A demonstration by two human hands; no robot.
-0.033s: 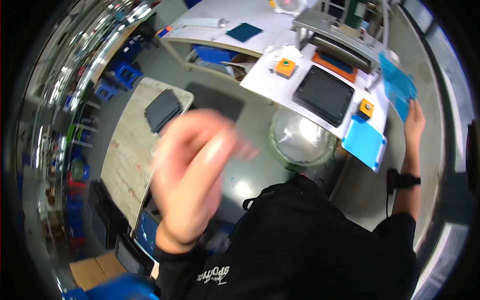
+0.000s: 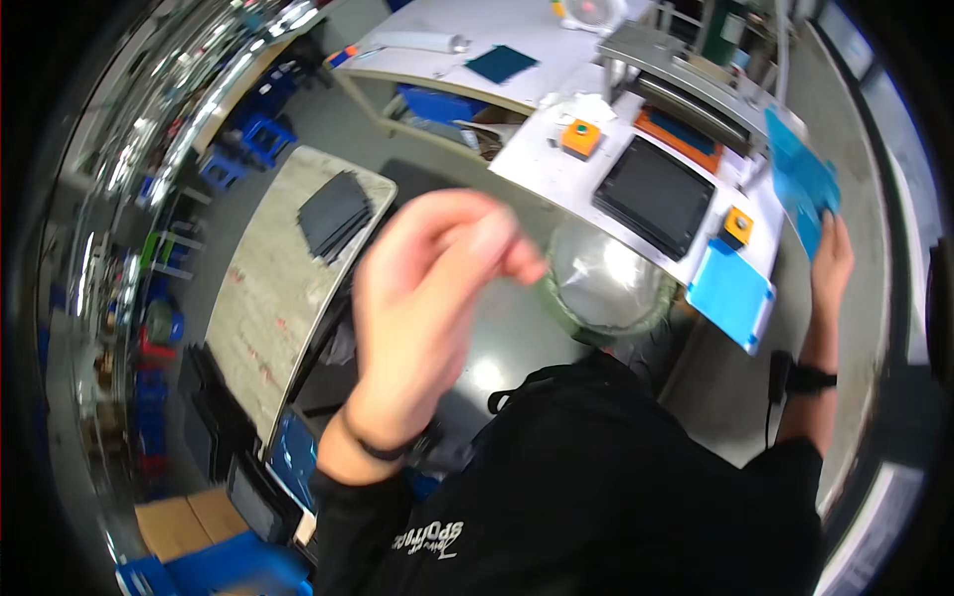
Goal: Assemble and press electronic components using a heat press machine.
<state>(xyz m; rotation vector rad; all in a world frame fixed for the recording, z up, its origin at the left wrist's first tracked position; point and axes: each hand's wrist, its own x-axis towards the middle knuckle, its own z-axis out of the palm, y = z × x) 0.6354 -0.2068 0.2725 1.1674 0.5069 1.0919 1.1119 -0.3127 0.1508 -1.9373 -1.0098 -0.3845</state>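
My right hand grips the lower edge of a translucent blue plastic sheet, held up at the far right beside the wall. My left hand is raised over the floor, between the two tables. Its fingers are curled, with the thumb pressed toward them; whether anything small is inside is hidden. To the left of my right hand, a black flat panel lies on the white worktable in front of a press-like machine. A second blue sheet overhangs that table's front edge.
Two orange button boxes flank the black panel. Below the table edge stands a lined round bin. Dark sheets lie stacked on the left table. Blue stools and a cardboard box are farther left.
My left hand has moved right and slightly up, its fingers looking less blurred. The right hand still holds the blue sheet. The whole view has shifted slightly.
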